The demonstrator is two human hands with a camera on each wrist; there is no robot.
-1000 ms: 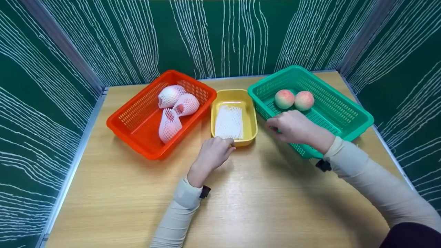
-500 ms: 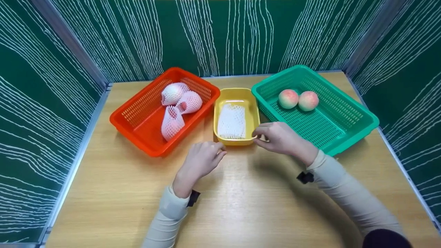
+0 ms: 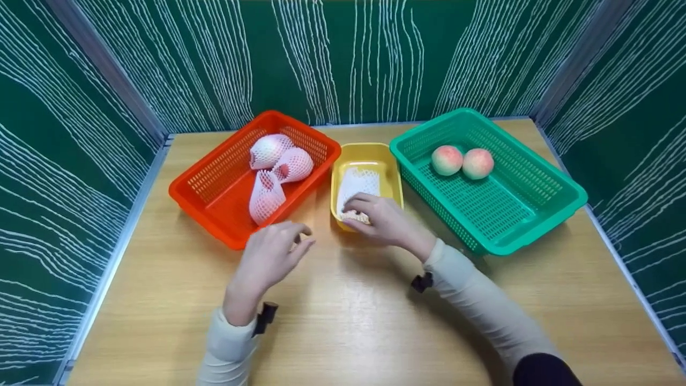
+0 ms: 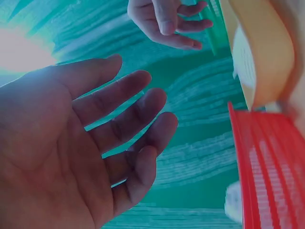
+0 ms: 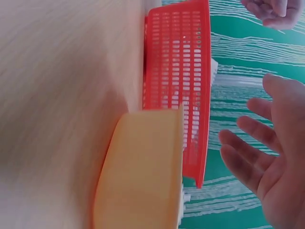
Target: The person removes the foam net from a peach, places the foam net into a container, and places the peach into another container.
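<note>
My right hand point(image 3: 383, 220) is over the front of the yellow bin point(image 3: 370, 154), fingers loosely bent and spread above the white foam nets point(image 3: 353, 182) lying inside. In the right wrist view its fingers point(image 5: 252, 157) hold nothing. To the left, my left hand point(image 3: 270, 254) hovers over the table near the front corner of the red basket point(image 3: 222, 212). The left wrist view shows its palm point(image 4: 52, 148) bare, with the fingers relaxed. Inside the red basket lie peaches in pink-white foam nets point(image 3: 293, 164). Two bare peaches point(image 3: 447, 160) sit side by side in the green basket point(image 3: 541, 228).
The three containers stand in a row at the back of the wooden table point(image 3: 343, 332), the yellow bin between the two larger baskets. Green panels with white streaks point(image 3: 370, 59) close off the back and both sides.
My right hand has moved left and down from over the green basket to the yellow bin. My left hand has drawn back from the bin, to the left and nearer me, its fingers loosening.
</note>
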